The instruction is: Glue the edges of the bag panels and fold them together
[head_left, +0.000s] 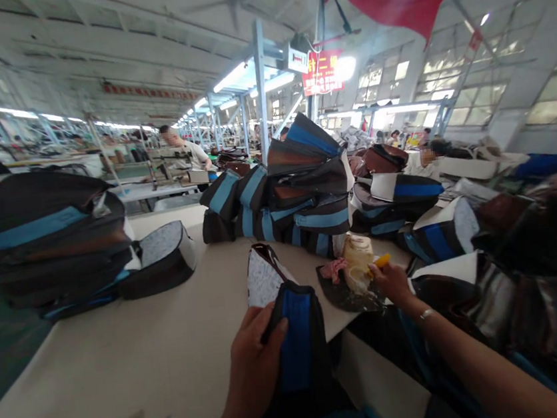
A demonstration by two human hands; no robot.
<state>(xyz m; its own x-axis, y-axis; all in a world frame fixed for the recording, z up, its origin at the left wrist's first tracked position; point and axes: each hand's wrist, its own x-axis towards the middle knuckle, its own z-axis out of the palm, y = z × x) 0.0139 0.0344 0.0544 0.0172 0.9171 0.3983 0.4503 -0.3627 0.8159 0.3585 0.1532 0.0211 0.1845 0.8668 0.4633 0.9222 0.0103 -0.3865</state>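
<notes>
My left hand (256, 362) grips the edge of a black fabric bag piece with a blue stripe (296, 341), thumb on top. A pale patterned lining (262, 278) shows on the part beyond it. Out to the right, my right hand (391, 281) is closed around a yellow handle (381, 262), probably of a brush; its lower end is hard to make out. The handle meets a translucent, yellowish plastic container (357, 260) with a stained, cut-open side. A crumpled pink cloth (334, 271) lies beside the container, on a dark, smeared sheet (341, 298).
Stacked black bag pieces with blue stripes (322, 219) line the table's (184, 354) far side. Another stack (54, 228) stands at the left, with a single bag piece (161, 262) beside it. More pieces (439, 234) crowd the right. A co-worker (186, 149) sits at a machine beyond.
</notes>
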